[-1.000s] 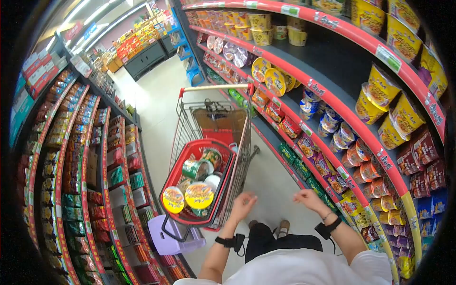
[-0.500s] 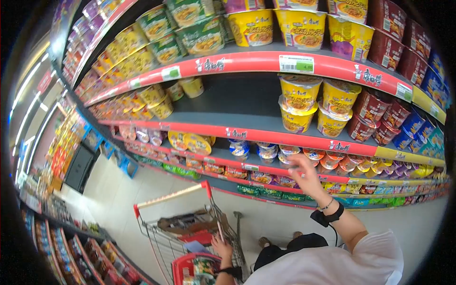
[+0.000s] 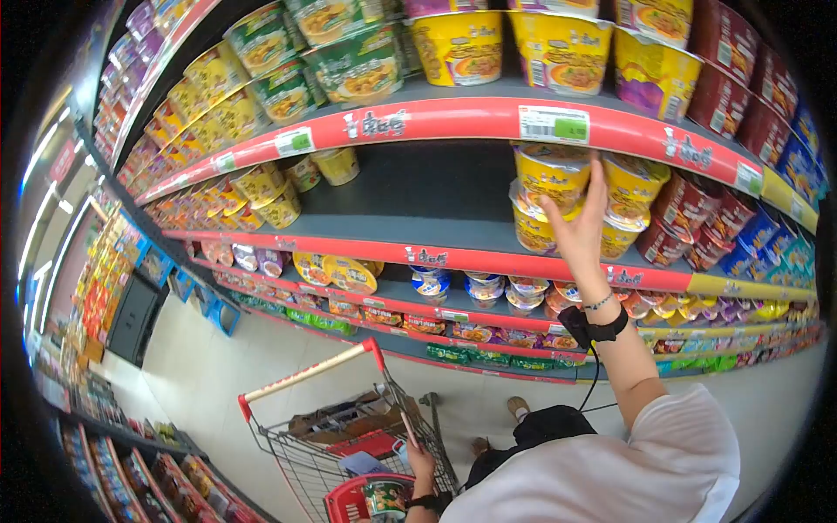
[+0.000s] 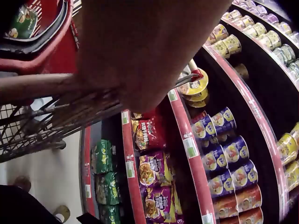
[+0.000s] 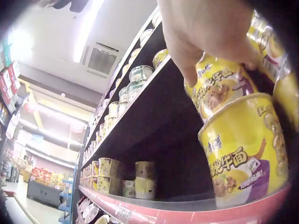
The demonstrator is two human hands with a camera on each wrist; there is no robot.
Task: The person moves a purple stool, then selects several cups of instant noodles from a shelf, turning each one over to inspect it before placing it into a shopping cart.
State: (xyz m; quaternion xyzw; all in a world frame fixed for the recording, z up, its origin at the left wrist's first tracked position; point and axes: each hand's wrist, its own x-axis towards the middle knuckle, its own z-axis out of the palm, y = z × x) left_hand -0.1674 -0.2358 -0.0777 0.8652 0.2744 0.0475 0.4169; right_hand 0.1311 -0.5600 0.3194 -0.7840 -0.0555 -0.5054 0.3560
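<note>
My right hand (image 3: 582, 234) reaches onto the middle shelf and grips the upper yellow instant noodle cup (image 3: 551, 181), thumb at its left side and fingers along its right. In the right wrist view, that cup sits on a lower yellow noodle cup (image 5: 247, 154). A second stack of yellow cups (image 3: 635, 181) stands just right of the hand. Down at the left, my left hand (image 3: 422, 462) holds the side rim of the shopping cart (image 3: 305, 381); its fingers are mostly hidden in the left wrist view. A red basket (image 3: 336, 501) with a green noodle cup (image 3: 385, 497) is in the cart.
Red-edged shelf rails (image 3: 462, 118) run above and below the hand. Dark red noodle cups (image 3: 684, 205) stand further right, small yellow cups (image 3: 279, 205) further left. Noodle packets (image 4: 149, 133) fill lower shelves. A cardboard box (image 3: 349, 420) lies in the cart.
The view has turned right toward the noodle shelf. My right hand has risen from in front of the lower shelves to the yellow cups. My left hand has moved over to the cart's side.
</note>
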